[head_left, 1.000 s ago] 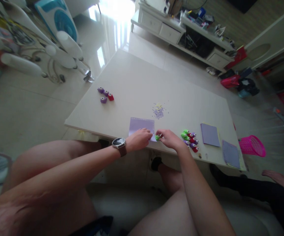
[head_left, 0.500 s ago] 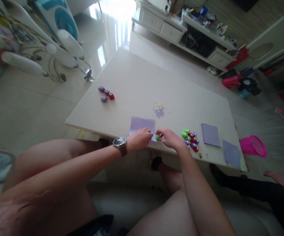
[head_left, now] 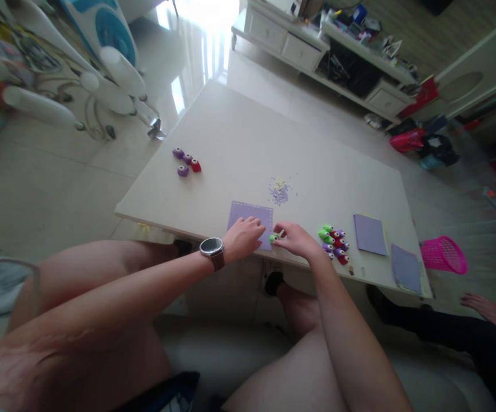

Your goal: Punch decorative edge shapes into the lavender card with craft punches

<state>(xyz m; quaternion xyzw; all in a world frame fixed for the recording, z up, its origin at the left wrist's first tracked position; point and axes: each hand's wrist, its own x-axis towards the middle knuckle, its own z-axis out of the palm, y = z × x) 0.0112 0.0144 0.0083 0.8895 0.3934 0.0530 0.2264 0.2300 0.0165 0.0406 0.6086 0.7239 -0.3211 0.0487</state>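
Note:
A purple paper sheet (head_left: 252,213) with small punched holes along its far and right edges lies at the near edge of the white table (head_left: 239,143). Flat on this sheet rests my left hand (head_left: 246,233), its fingers spread. My right hand (head_left: 293,237) grips a green punch (head_left: 274,238) at the sheet's right edge. Beyond them is a small heap of purple and yellow paper bits (head_left: 279,191). Several green, red and purple punches (head_left: 334,243) stand grouped to the right of my right hand.
Purple and red punches (head_left: 186,160) sit at the table's left. Two stacks of purple sheets, one (head_left: 370,234) and another (head_left: 406,269), lie at the right. A pink basket (head_left: 444,255) stands beyond the table, near another person's hand (head_left: 490,312).
My left hand's fingers have spread out and lie flatter on the sheet. The green punch in my right hand has shifted slightly along the sheet's right edge.

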